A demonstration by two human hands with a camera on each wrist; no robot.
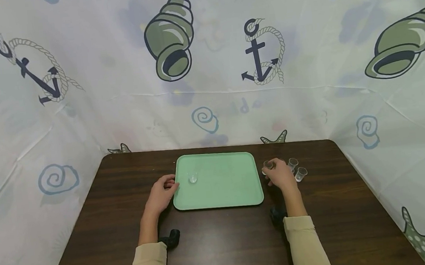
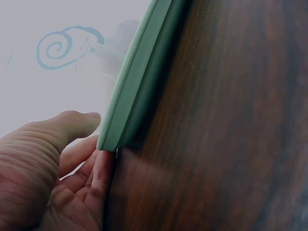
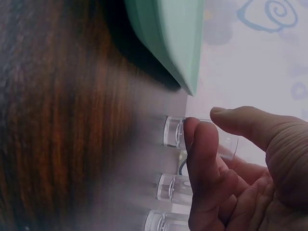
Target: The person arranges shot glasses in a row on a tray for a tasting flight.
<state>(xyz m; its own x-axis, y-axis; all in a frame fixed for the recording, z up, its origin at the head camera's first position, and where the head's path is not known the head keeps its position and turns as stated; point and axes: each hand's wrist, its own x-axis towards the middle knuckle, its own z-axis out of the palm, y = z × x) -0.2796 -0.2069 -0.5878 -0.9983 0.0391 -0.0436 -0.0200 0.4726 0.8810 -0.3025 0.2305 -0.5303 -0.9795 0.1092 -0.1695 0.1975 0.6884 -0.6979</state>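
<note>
A light green tray (image 1: pixel 221 183) lies on the dark wooden table. My left hand (image 1: pixel 162 192) holds its left rim, with the thumb over the edge and the fingers loosely bent against the outer side. One small clear plastic cup (image 1: pixel 192 177) stands on the tray's left part. Beyond the right rim, my right hand (image 1: pixel 281 173) holds another clear cup (image 3: pixel 174 132) between thumb and fingers. That cup is upright; whether its base touches the table I cannot tell. Beside this hand stand more clear cups (image 1: pixel 300 174), partly hidden by it.
The brown table (image 1: pixel 223 242) ends at a back edge just behind the tray. A white cloth (image 1: pixel 225 105) printed with shells and anchors hangs behind and at both sides. Black straps with mounts (image 1: pixel 170 239) sit at the wrists.
</note>
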